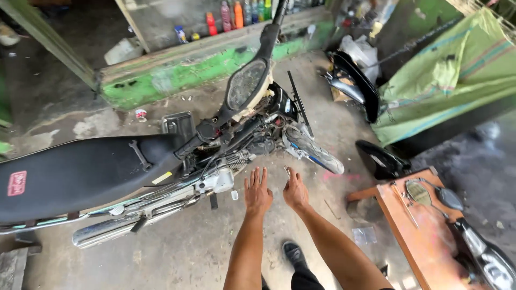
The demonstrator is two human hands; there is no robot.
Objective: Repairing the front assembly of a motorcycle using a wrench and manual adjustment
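Left hand: the left hand (258, 192) sits at the centre of the frame, fingers spread flat and holding nothing, just right of the motorcycle's engine (217, 180).
Right hand: the right hand (295, 191) is just beside the left; its grip is pressed together, pinching a small metal tool (287, 172) that points up from the fingertips. What kind of tool it is I cannot tell.
Motorcycle: the motorcycle (177, 161) fills the left and centre, stripped of its panels, black seat (80, 169) at the left, front wheel (314, 153) just above the hands.
Wrench: a wrench (140, 154) lies flat on the seat, well apart from both hands.
Open room: bare concrete floor (193, 252) spreads below the exhaust pipe (115, 225) and between the forearms; a narrower strip of floor runs between the wheel and the desk.
Desk: an orange wooden desk (424, 236) at the lower right carries two mirrors (430, 194) near its upper edge.
Shoe: a dark shoe (294, 253) stands on the floor between the arms.
Room: a green-painted ledge (204, 62) with coloured bottles (236, 13) crosses the top; a green tarp (457, 75) hangs at the upper right.
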